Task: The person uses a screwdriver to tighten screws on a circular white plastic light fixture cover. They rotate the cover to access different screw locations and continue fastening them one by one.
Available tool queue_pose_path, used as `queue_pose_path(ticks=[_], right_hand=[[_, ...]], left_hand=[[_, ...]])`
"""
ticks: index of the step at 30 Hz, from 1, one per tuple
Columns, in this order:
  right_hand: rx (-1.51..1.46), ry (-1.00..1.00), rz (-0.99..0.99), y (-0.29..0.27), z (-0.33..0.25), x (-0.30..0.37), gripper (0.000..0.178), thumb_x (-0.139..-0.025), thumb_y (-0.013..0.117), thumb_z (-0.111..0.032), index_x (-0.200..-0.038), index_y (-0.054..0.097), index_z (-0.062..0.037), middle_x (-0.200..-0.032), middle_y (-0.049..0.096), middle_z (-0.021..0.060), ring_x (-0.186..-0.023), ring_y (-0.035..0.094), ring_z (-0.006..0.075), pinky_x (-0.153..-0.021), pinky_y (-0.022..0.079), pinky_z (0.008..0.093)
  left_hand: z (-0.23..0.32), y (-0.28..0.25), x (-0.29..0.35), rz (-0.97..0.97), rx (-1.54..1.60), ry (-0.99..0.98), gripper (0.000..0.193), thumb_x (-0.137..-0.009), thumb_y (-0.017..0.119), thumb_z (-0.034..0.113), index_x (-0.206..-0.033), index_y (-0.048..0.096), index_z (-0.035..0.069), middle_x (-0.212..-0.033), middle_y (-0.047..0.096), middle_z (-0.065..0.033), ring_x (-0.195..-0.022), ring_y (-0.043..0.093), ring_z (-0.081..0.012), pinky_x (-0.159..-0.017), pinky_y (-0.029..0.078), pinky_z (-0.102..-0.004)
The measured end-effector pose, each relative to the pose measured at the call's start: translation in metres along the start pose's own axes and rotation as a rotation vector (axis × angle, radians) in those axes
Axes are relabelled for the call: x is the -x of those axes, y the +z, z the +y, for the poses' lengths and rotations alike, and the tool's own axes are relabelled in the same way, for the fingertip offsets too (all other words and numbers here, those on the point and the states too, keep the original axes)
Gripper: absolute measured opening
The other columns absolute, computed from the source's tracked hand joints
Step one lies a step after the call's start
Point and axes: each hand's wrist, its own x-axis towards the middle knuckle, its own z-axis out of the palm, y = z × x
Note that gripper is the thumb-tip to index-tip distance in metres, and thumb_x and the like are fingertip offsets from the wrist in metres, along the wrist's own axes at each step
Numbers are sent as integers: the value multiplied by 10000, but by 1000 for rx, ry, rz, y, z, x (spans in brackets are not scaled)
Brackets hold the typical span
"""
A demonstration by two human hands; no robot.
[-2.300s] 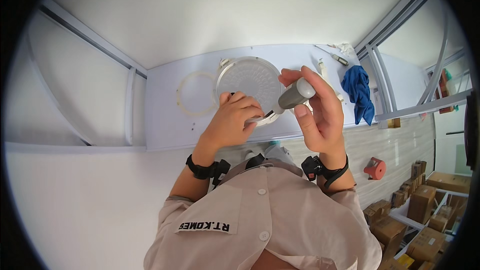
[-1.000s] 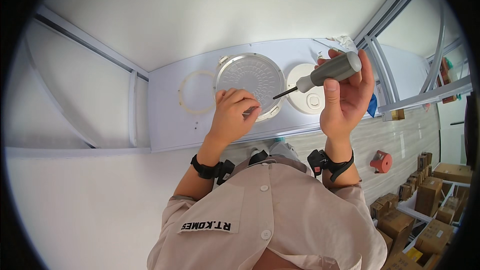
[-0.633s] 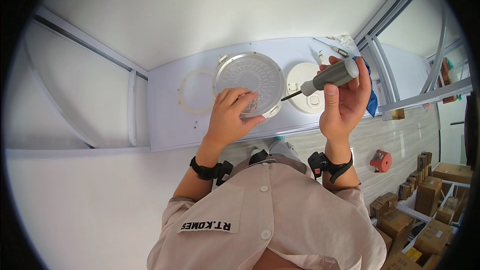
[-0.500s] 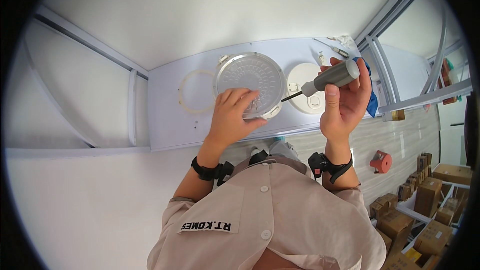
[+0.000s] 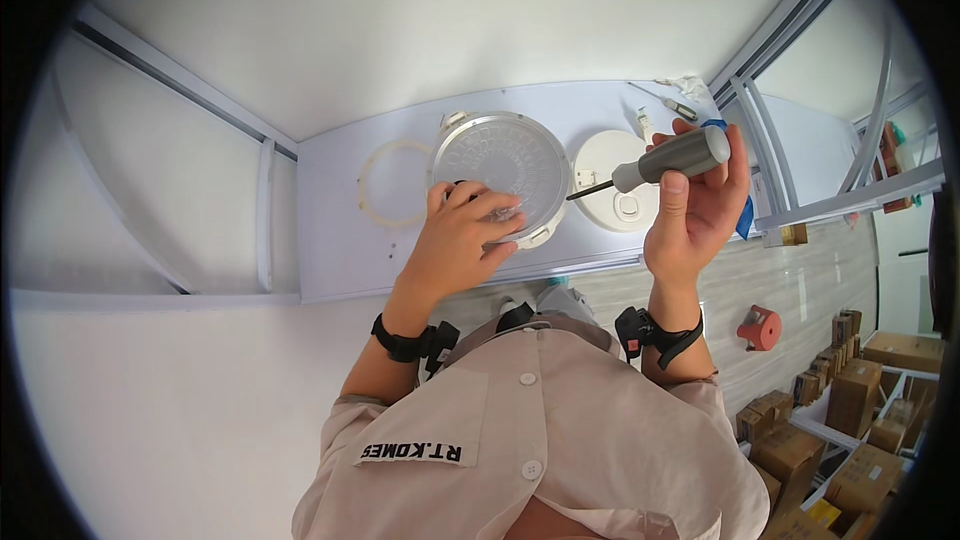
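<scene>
As it arches over silver disc, left hand: fingers bent, can't tell grip
Right hand: raised, clasping grey screwdriver

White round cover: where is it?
In the head view, the white round cover lies on the table, just right of the metal-faced disc, partly behind the screwdriver in the right hand.

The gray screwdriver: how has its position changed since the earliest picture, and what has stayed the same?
The gray screwdriver moved rightward with the right hand, its tip now farther from the left hand. The right hand still holds it; the left stays at the round silver-faced part.
</scene>
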Motion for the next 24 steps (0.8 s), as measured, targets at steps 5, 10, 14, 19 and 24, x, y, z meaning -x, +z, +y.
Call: queue_pose_path(ticks=[5, 10, 14, 19, 24], right_hand=[[1, -23, -46, -3, 1, 2, 725, -1102, 705, -127, -1708, 324, -10, -1454, 649, 306, -1239, 732, 336, -1070, 602, 476], [-58, -28, -80, -1, 2, 6, 733, -1093, 706, -99, -1705, 317, 6, -1471, 634, 301, -1279, 707, 336, -1097, 582, 461], [-67, -16, -79, 5, 1, 7, 735, -1098, 704, -113, -1709, 312, -1, -1471, 633, 302, -1277, 708, 335, -1093, 583, 459], [-83, -15, -85, 8, 2, 8, 752, -1100, 713, -128, -1712, 294, -8, -1461, 628, 305, -1277, 705, 343, -1073, 598, 467], [-101, -94, -182, 10, 8, 15, 777, -1081, 748, -123, -1698, 287, -17, -1469, 599, 316, -1260, 702, 369, -1031, 629, 494]], left_hand=[[-9, -14, 10, -73, 37, 11, 293, -919, 833, 126, -1200, 886, 193, -1492, 719, 13, -1381, 538, -298, -1203, 311, -485], [-21, -24, 17, -22, 24, -23, 341, -918, 823, 85, -1218, 897, 229, -1629, 631, -4, -1494, 452, -355, -1235, 300, -481], [-30, -39, 25, 9, -36, -36, 339, -923, 792, 55, -1182, 909, 239, -1642, 620, 2, -1493, 463, -358, -1221, 304, -482], [-34, -39, 31, 50, -32, -52, 306, -879, 787, 26, -1085, 918, 210, -1620, 635, -23, -1493, 467, -364, -1212, 337, -480], [-20, -30, 18, 128, 44, -20, 237, -834, 826, 64, -1051, 879, 143, -1498, 698, -48, -1423, 538, -338, -1192, 376, -483]])
